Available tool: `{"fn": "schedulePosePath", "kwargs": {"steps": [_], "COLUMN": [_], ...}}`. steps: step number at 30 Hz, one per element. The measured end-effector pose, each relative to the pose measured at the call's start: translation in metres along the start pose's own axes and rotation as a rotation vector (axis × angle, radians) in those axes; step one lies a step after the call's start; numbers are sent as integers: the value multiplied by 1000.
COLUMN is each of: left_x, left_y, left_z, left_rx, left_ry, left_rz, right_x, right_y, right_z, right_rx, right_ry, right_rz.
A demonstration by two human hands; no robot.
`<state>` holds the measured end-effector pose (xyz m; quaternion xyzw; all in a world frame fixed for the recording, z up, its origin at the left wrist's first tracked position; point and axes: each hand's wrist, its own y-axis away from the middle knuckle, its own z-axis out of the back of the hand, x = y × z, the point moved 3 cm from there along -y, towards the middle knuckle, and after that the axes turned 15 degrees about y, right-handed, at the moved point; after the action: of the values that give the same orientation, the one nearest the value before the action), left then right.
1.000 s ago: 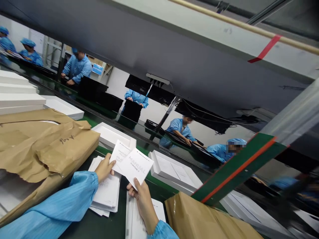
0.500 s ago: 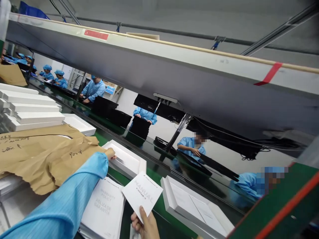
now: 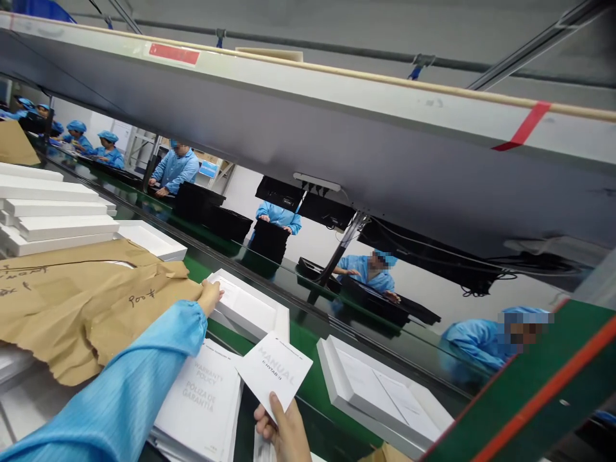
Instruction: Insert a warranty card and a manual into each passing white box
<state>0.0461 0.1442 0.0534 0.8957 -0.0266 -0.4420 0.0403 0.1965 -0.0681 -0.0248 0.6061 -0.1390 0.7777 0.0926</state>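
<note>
My right hand [image 3: 283, 427] pinches a square white manual [image 3: 276, 369] between thumb and fingers, its printed front facing up. Over the left end of a shallow white box [image 3: 274, 312] on the belt, my left hand [image 3: 210, 297] has its fingers closed at the rim; a white sheet shows inside the box. Below my left forearm lies a stack of white warranty booklets [image 3: 202, 398]. To the right of the manual sits another open white box [image 3: 380, 391] with papers in it.
Brown wrapping paper [image 3: 96, 301] covers part of the left side, with stacked white boxes [image 3: 58, 208] behind it. A green conveyor belt [image 3: 310, 378] runs past. Overhead is a long shelf [image 3: 289, 122]; a green panel with an orange stripe [image 3: 539, 378] stands right. Workers in blue sit beyond.
My left hand has shifted slightly at the box's left end, and a sheet inside the box shows more plainly. My right hand keeps the manual in nearly the same place.
</note>
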Motion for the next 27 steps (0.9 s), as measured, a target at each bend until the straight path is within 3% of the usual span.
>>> {"fn": "schedulePosePath", "kwargs": {"steps": [4, 8, 11, 14, 17, 20, 27], "left_x": [-9, -26, -27, -15, 4, 17, 20], "left_y": [29, 54, 64, 68, 68, 67, 67], "left_z": [8, 32, 52, 62, 68, 75, 80], "left_rx": [28, 105, 113, 188, 255, 257, 228], "left_ry": [3, -20, -38, -109, -218, -312, -397], "left_rz": [-45, -132, -167, -199, -227, -277, -324], "right_x": [11, 47, 77, 91, 88, 76, 55], "right_y": [5, 6, -13, -50, -88, -113, -129], "right_z": [1, 9, 17, 27, 31, 32, 42], "right_rx": [-34, 44, 72, -90, -205, -228, -211], "right_ry": [49, 94, 157, 207, 223, 248, 379], "right_rz": [6, 19, 57, 37, -32, -140, -364]}}
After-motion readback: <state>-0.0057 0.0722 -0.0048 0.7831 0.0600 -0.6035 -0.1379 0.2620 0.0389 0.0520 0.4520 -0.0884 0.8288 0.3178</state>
